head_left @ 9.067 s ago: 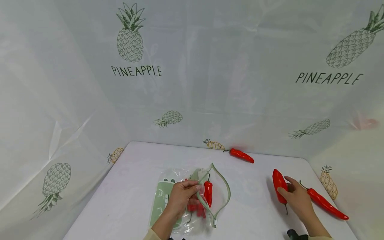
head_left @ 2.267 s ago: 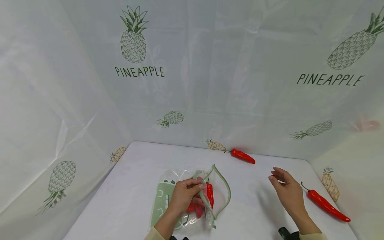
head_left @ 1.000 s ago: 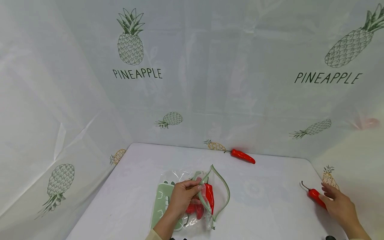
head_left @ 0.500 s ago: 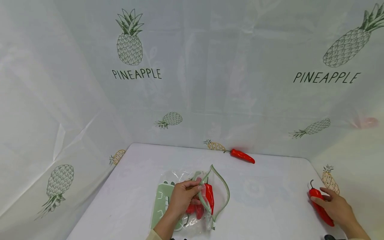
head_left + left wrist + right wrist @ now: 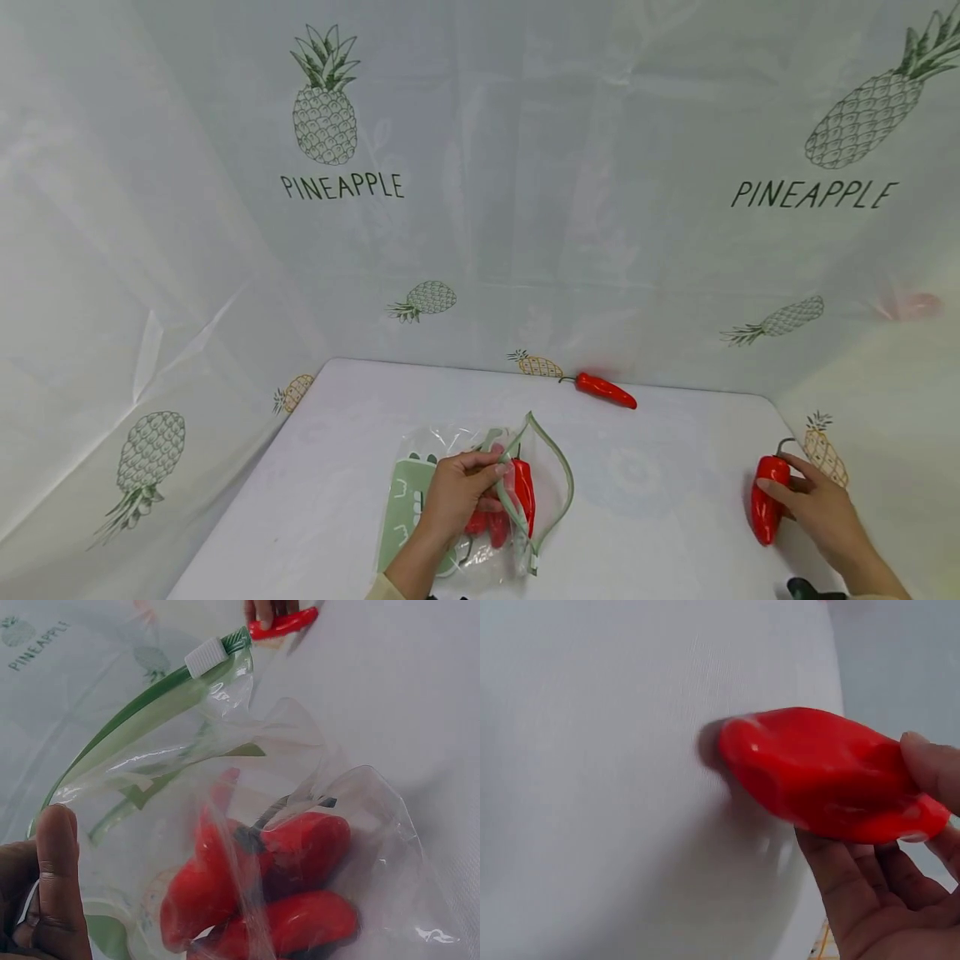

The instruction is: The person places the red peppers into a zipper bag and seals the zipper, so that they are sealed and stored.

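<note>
A pale sheet (image 5: 510, 225) with pineapple drawings hangs behind the bench and down both sides. The white bench (image 5: 652, 475) runs up to it at the back, where the corners are round. On the bench is a see-through bag (image 5: 399, 508) with a green rim, its mouth spread wide toward the right. A big stretch of white bench runs from that mouth to the right hand, and more lies between the bag and the left edge. The left hand (image 5: 453, 492) pinches the bag's rim between thumb and fingers. The right hand (image 5: 821, 504), near the right edge, has its thumb and fingers bent around a red pepper (image 5: 768, 500), stem end up the bench; I cannot tell if the tip touches. Another pepper (image 5: 606, 390) lies slanted near the back edge. More red peppers (image 5: 522, 487) are inside the bag. A little white slider (image 5: 205, 658) sits near one end of the rim.
</note>
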Action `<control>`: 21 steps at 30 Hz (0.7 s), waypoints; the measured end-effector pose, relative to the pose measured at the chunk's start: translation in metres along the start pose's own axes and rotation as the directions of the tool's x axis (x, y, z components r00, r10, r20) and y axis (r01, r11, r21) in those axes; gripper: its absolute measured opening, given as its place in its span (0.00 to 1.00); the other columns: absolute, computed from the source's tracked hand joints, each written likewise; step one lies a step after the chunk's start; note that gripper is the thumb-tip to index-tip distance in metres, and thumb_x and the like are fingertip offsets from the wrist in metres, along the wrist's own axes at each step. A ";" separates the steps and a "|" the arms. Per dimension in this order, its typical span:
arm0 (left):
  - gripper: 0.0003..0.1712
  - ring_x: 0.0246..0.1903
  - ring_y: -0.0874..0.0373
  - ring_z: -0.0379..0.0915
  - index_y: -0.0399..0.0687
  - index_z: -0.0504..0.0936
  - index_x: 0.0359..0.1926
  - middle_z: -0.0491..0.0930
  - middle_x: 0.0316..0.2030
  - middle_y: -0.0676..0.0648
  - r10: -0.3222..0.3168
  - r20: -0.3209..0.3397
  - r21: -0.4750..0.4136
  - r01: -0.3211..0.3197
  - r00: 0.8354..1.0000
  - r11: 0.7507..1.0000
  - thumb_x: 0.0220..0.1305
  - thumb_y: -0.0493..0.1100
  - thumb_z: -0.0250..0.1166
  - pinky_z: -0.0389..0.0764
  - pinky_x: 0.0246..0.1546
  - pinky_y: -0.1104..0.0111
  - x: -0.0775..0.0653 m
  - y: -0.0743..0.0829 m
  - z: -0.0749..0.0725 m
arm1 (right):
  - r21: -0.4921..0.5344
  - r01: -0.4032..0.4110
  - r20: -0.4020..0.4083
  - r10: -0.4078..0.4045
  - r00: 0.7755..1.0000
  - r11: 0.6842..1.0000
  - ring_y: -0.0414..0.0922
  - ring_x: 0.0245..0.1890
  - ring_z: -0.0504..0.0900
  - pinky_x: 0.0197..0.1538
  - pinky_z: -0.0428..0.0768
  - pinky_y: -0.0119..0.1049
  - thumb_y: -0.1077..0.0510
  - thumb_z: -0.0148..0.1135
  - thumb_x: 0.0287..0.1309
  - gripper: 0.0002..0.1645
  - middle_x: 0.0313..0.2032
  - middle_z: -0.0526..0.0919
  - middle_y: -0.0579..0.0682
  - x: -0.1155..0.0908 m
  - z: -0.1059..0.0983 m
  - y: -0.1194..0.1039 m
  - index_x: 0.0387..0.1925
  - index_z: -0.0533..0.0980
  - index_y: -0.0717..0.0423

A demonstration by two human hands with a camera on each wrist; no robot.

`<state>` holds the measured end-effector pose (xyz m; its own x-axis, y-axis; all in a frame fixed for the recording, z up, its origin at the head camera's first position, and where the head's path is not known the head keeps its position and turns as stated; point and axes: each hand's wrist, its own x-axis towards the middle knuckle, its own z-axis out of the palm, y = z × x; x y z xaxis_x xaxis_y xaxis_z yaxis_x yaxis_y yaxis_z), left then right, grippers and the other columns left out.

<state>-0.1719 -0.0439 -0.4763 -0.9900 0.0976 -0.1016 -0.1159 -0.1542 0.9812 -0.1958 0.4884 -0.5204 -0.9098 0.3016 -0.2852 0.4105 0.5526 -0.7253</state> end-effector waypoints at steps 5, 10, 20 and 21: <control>0.19 0.23 0.62 0.78 0.33 0.87 0.55 0.88 0.46 0.45 0.001 0.008 0.004 -0.001 1.000 1.000 0.66 0.37 0.75 0.91 0.26 0.64 0.001 0.000 -0.001 | 0.083 0.073 -0.041 -0.070 0.997 0.994 0.77 0.63 0.69 0.42 0.93 0.47 0.43 0.69 0.70 0.62 0.70 0.57 0.83 -0.008 0.015 -0.017 0.82 0.41 0.68; 0.18 0.23 0.62 0.79 0.32 0.87 0.55 0.89 0.45 0.46 0.003 0.011 0.013 -0.003 1.000 1.000 0.66 0.38 0.75 0.91 0.27 0.63 0.001 0.000 0.000 | 0.074 0.119 -0.120 -0.110 0.987 0.990 0.77 0.63 0.72 0.38 0.93 0.45 0.45 0.67 0.72 0.56 0.70 0.60 0.81 -0.014 0.034 -0.034 0.81 0.46 0.65; 0.18 0.23 0.62 0.81 0.32 0.87 0.54 0.89 0.45 0.44 0.012 0.017 0.015 -0.013 1.000 1.000 0.67 0.37 0.74 0.92 0.27 0.62 0.001 0.002 -0.001 | 0.037 0.207 -0.158 -0.199 0.967 0.978 0.76 0.64 0.72 0.36 0.93 0.41 0.47 0.67 0.73 0.50 0.70 0.65 0.79 -0.023 0.063 -0.061 0.81 0.52 0.62; 0.18 0.23 0.62 0.81 0.32 0.87 0.54 0.89 0.45 0.43 0.014 0.018 0.014 -0.014 1.000 1.000 0.67 0.37 0.74 0.92 0.27 0.63 0.001 0.001 -0.001 | 0.040 0.218 -0.157 -0.209 0.965 0.975 0.76 0.64 0.73 0.36 0.93 0.41 0.47 0.67 0.73 0.49 0.69 0.66 0.79 -0.025 0.066 -0.064 0.81 0.53 0.61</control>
<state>-0.1733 -0.0451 -0.4752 -0.9900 0.1133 -0.0846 -0.1004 -0.1419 0.9848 -0.2036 0.3945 -0.5080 -0.9543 0.2978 -0.0249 0.1997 0.5736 -0.7944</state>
